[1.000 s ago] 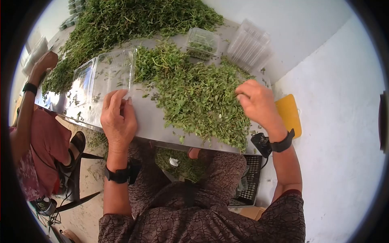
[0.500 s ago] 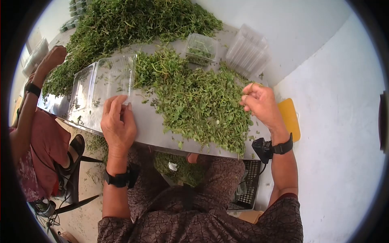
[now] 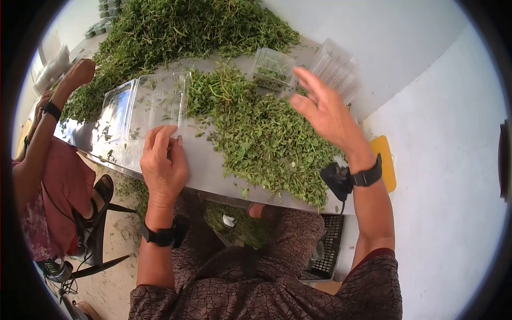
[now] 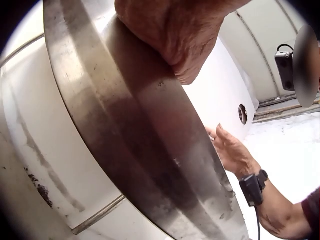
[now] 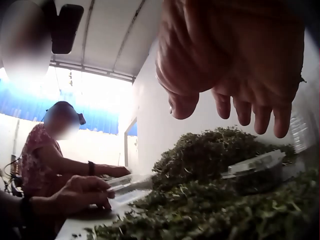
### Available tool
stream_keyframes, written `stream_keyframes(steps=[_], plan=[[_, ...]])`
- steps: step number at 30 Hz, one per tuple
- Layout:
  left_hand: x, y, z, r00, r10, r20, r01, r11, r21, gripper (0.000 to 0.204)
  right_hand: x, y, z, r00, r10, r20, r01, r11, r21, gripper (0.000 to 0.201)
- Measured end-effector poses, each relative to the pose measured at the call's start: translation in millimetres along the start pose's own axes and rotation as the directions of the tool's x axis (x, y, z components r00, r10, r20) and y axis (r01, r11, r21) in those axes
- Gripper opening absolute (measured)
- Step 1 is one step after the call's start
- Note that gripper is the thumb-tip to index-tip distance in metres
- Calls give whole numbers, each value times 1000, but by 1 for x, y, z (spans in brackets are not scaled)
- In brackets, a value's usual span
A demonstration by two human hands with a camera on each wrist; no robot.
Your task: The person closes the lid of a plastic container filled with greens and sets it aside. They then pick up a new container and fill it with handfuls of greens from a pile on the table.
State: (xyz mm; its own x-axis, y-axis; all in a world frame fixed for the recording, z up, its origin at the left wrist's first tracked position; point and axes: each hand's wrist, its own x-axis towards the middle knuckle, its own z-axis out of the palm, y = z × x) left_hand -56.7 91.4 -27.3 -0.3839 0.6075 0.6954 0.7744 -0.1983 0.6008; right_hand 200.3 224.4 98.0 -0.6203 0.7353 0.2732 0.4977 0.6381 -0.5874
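An open clear plastic clamshell [image 3: 160, 96] lies on the metal table, beside a bed of loose green leafy sprigs [image 3: 266, 144]. My left hand [image 3: 164, 165] pinches its near right corner, fingers bent at the rim; the right wrist view also shows this left hand [image 5: 75, 195] at the clamshell's edge. Above the right part of the sprigs, my right hand [image 3: 330, 114] is raised with fingers extended and thumb apart. Seen from its wrist, that right hand [image 5: 235, 65] has nothing in its fingers. A small clear box [image 3: 273, 68] partly filled with greens stands just beyond it.
A large heap of greens [image 3: 197, 26] covers the far side. Stacked clear containers [image 3: 336, 66] stand by the wall, with a yellow board [image 3: 381, 160] nearer. Another person's arm [image 3: 64, 90] reaches in at left. A black crate [image 3: 325, 245] sits below the table edge.
My right hand has risen from the right edge of the sprigs toward the small box, its bent fingers straightening; a thin stem at its fingertips no longer shows. The left hand stays at the clamshell.
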Motion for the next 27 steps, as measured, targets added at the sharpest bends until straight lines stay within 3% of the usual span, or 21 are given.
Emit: stream_keyframes(steps=[2,4,5,7,10,11,13,17,19,27], plan=[[1,0,1,999,42,-35,-42,999,18,28,-26,20,-7,988,143,-53,-149,979,-136,69],[1,0,1,999,35,-33,-35,999,7,27,-55,51,-15,939,325,-109,-333,941,-66,69],[1,0,2,999,36,-40,-36,999,1,26,-69,67,-19,937,333,-110,-341,937,-70,69],[0,0,2,1000,3,-28,-3,1000,4,25,-92,92,-25,820,537,-198,-559,825,-77,62],[-1,0,2,1000,-5,-19,5,1000,15,23,-105,106,-26,779,584,-231,-610,791,-56,62],[0,-1,3,999,21,-33,-20,1000,23,24,-106,107,-24,776,586,-233,-612,789,-53,62],[0,-2,4,998,49,-46,-47,998,31,24,-100,98,-11,841,524,-133,-535,843,-59,65],[-1,-4,3,999,28,-29,-27,1000,15,24,-100,64,20,896,442,-45,-444,891,-95,65],[-1,-4,3,1000,10,-18,-10,1000,0,23,-103,46,32,929,369,6,-369,929,-29,65],[0,-4,2,999,42,-31,-41,999,14,25,-118,-2,83,992,109,55,-101,985,-142,66]])
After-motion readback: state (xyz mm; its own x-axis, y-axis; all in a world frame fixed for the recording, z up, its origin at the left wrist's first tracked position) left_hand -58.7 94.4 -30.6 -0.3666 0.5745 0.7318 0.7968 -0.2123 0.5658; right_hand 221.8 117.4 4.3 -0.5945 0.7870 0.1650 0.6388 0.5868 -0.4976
